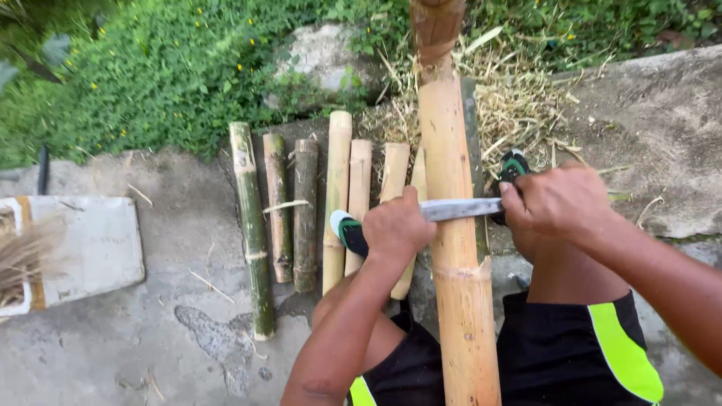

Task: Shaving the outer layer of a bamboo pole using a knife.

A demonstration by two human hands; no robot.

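Observation:
A thick tan bamboo pole (457,263) runs from between my knees up past the top of the frame, its upper end brown. Across it lies a flat metal blade (460,208) with a green and black handle at each end. My left hand (396,225) is closed around the left handle (347,231). My right hand (553,201) grips the right handle (514,165). The blade presses against the pole's peeled face at mid height.
Several cut bamboo pieces (304,210), green and peeled, lie side by side on the concrete to the left. Dry shavings (519,98) are heaped behind the pole. A white board (86,244) lies at far left. Green weeds border the back.

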